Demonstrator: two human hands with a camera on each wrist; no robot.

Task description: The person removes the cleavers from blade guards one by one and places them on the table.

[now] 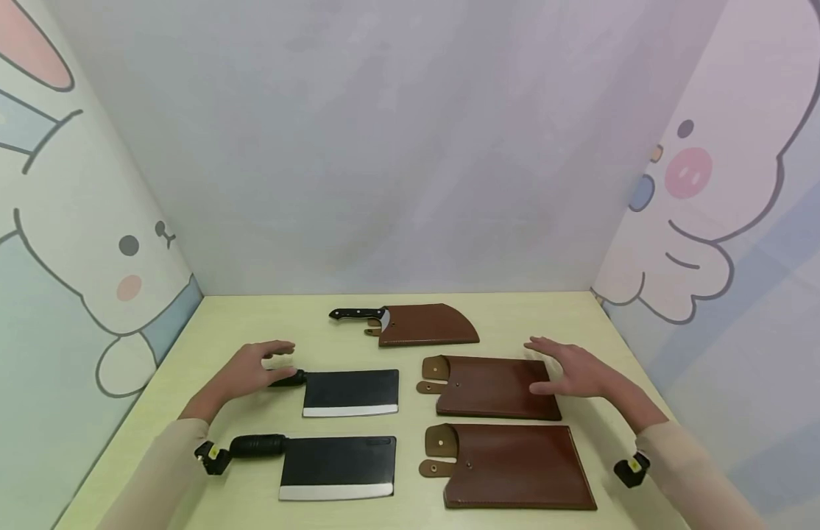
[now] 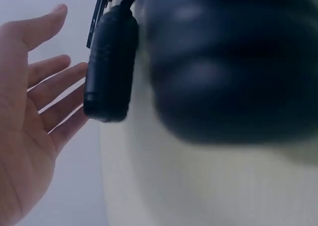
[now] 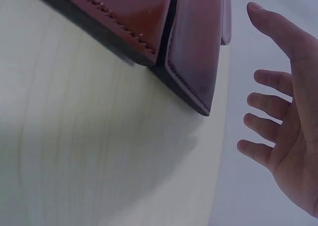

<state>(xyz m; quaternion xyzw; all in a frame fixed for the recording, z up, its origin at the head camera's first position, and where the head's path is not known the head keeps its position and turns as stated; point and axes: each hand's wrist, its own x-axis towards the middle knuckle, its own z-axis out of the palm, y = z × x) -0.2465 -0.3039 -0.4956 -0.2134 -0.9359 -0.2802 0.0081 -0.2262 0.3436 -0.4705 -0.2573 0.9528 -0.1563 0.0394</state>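
My left hand (image 1: 254, 370) hovers at the black handle of the middle cleaver (image 1: 351, 390), fingers parted and holding nothing. In the left wrist view the left hand (image 2: 30, 121) is spread beside that cleaver's handle (image 2: 110, 67). Over the right end of the middle brown sheath (image 1: 492, 388) hangs my right hand (image 1: 575, 370), its thumb and fingers apart. The right wrist view has the right hand (image 3: 293, 116) relaxed, with nothing in it, away from the sheath corners (image 3: 194, 52).
A nearer cleaver (image 1: 338, 464) lies at the front left, with another brown sheath (image 1: 519, 465) to its right. At the back, a black-handled knife (image 1: 358, 313) sits in a brown sheath (image 1: 426, 324). Walls enclose the pale table (image 1: 251, 316) behind and at both sides.
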